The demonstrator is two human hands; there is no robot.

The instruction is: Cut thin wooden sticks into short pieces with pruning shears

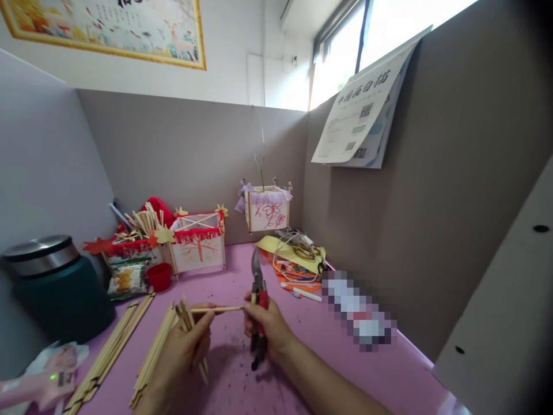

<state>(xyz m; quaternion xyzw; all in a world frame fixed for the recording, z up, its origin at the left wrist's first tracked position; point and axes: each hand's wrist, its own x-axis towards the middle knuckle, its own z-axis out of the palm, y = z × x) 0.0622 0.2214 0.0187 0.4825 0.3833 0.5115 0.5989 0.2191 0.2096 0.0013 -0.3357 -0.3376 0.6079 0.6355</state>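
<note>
My left hand (185, 340) is closed around several short wooden sticks (185, 316). Between its thumb and fingers one more thin stick (222, 309) points right, and its far end reaches my right hand (270, 323). That hand is wrapped around a pair of pruning shears (257, 282) with red on the handle, blades pointing up. Its thumb and a fingertip are at the thin stick's end; whether they pinch it I cannot tell. Under and beside my left forearm lies a bundle of long sticks (153, 351) on the pink table (242, 374).
More long sticks (114, 351) lie left, near a pink glue gun (38, 387) and a teal container (60, 300). Behind stand a red cup (159, 278), a snack packet (128, 279) and a paper-sided lantern frame (201, 253). A similar lantern (270, 214) hangs at the back partition.
</note>
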